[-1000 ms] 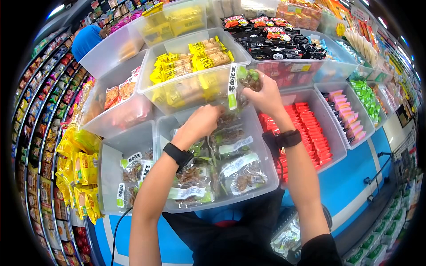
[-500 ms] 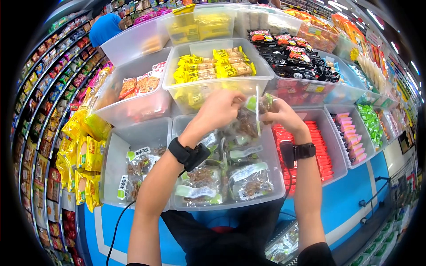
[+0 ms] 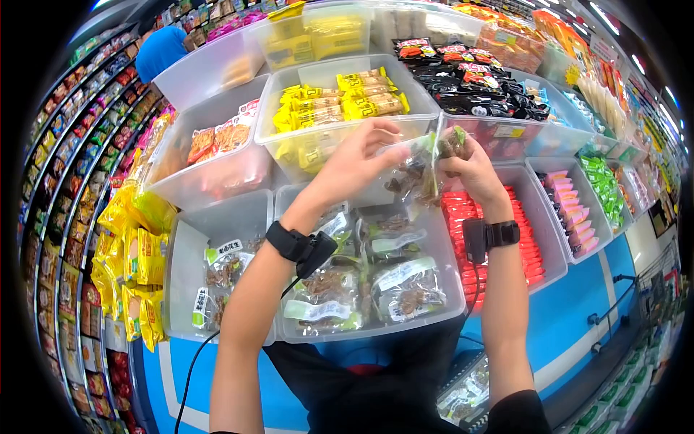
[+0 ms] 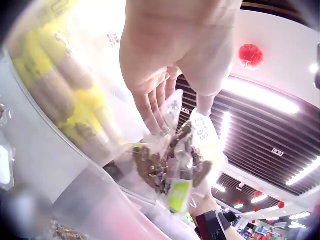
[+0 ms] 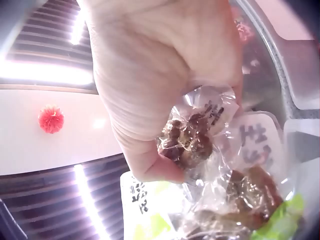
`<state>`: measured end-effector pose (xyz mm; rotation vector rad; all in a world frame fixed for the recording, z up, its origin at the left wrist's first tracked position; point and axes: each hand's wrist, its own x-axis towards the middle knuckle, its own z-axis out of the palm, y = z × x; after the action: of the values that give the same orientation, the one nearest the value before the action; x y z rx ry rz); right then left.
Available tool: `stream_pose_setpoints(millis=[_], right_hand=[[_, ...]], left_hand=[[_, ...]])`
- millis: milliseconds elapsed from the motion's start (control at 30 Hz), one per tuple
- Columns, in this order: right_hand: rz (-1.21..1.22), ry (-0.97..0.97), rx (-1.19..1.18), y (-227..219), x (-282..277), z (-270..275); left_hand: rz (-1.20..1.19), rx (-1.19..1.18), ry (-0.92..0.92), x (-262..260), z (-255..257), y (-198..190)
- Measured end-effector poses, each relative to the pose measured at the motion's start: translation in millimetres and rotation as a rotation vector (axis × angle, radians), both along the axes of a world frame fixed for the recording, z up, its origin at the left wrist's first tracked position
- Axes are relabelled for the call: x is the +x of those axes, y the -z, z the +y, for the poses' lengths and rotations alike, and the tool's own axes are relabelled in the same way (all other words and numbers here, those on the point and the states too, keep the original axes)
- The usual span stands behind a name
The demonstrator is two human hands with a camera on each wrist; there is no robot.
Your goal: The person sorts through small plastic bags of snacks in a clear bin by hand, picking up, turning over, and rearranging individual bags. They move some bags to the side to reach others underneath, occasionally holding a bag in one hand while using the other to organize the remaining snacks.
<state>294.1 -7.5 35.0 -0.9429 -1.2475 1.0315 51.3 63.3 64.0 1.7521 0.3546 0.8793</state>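
Note:
My right hand [image 3: 475, 172] grips clear packets of brown peanuts [image 3: 421, 177] with pale labels, held up over the front middle bin [image 3: 390, 328]. In the right wrist view, thumb and fingers squeeze one peanut packet [image 5: 192, 140], and others hang below it. My left hand [image 3: 363, 154] is at their left side, its fingers spread and loosely bent, thumb toward the packets. Seen from the left wrist, its fingertips [image 4: 162, 129] come right at the plastic of the bunch. More peanut packets [image 3: 408, 289] lie in the bin underneath.
To the left, another bin [image 3: 181, 289] holds a few similar packets. Yellow-wrapped snacks [image 3: 340, 101] fill the bin behind my hands; red sticks [image 3: 517, 239] fill the one on the right. Yellow bags [image 3: 141, 267] hang at the left corner. A person in blue [image 3: 160, 52] is at the far left.
The left hand came up from the bin to the held packets, and its fingers have since spread. The right hand keeps its grip, with the labels turned differently.

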Motion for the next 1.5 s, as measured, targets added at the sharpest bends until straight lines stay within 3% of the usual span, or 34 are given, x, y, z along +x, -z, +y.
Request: stream_pose_setpoints(millis=[133,200,333,400,433,500,567,700,800,1167,1300,1500], right_hand=[[0.042,0.015,0.059,-3.1,8.9,-4.8],[0.026,0.042,0.041,-2.5,8.6,-5.9],[0.043,0.084,0.017,7.2,27.7,5.0],[0.087,0.085,0.038,7.1,31.7,3.0],[0.124,0.084,0.054,3.2,30.0,-0.2],[0.17,0.107,0.066,-1.8,22.5,-4.3],[0.202,0.086,0.097,-2.4,20.3,-5.3],[0.197,0.049,0.074,2.7,22.5,-2.2],[0.141,0.004,0.042,6.4,23.3,3.4],[0.117,0.012,0.046,10.0,21.8,5.6],[0.138,0.005,0.046,8.6,18.1,4.8],[0.121,0.007,0.042,9.7,18.8,6.1]], left_hand=[[0.181,0.019,0.061,-1.0,0.1,-3.2],[0.353,0.05,-0.033,1.1,-6.2,-5.7],[0.333,-0.015,-0.114,4.6,9.5,18.0],[0.975,0.439,-0.052,5.2,-1.7,20.9],[1.193,0.461,0.094,9.9,-8.1,25.7],[1.199,0.722,0.235,10.6,-19.4,55.7],[1.142,0.863,0.216,10.4,-28.2,80.4],[1.133,0.863,0.214,17.6,-32.9,85.5],[1.26,0.787,0.184,23.9,-32.4,84.6],[1.113,0.827,0.196,21.1,-26.9,94.4],[1.131,0.747,0.198,21.8,-23.5,81.0],[1.123,0.733,0.067,23.0,-16.1,87.2]])
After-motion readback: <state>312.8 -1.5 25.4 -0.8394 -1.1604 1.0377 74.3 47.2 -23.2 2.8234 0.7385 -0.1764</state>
